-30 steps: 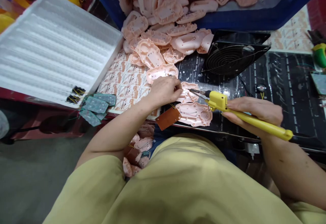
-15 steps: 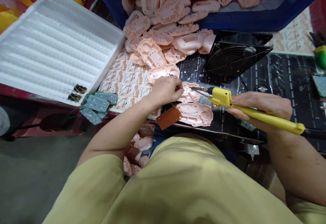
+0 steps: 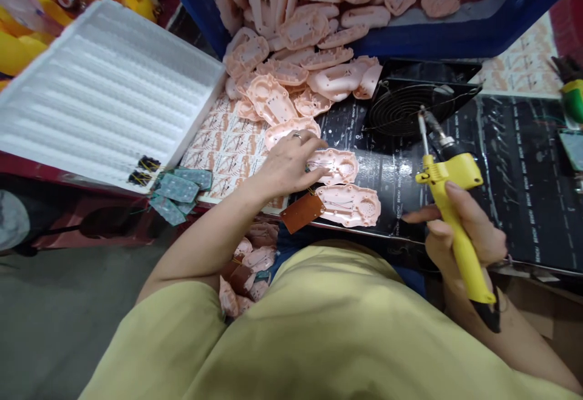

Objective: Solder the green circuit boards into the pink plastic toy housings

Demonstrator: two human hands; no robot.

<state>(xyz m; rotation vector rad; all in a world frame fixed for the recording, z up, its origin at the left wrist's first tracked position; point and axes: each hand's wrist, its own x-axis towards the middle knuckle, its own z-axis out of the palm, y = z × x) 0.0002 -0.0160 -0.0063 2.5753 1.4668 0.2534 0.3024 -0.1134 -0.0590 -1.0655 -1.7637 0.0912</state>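
Observation:
My right hand (image 3: 473, 230) grips a yellow soldering gun (image 3: 455, 230), its metal tip pointing up and away in front of the black fan. My left hand (image 3: 291, 160), wearing a ring, has its thumb and fingers around the left end of a pink plastic shell half (image 3: 341, 166) lying on the black mat. Thin wires show inside that shell. Just below it lies a second pink shell (image 3: 350, 204), with a brown circuit board (image 3: 303, 212) at its left end. Another pink shell (image 3: 291, 130) lies partly behind my left hand.
Loose pink shells (image 3: 273, 96) spill from a blue crate (image 3: 455, 39) at the back. A black fan (image 3: 410, 108) stands right of them. To the left are a white foam tray (image 3: 113, 90) and several green circuit boards (image 3: 177, 187) at the table edge.
My right hand has drawn the soldering gun back from the middle shell and turned its tip upward, to the right. My left hand has opened out from a pinch over the shell's left end.

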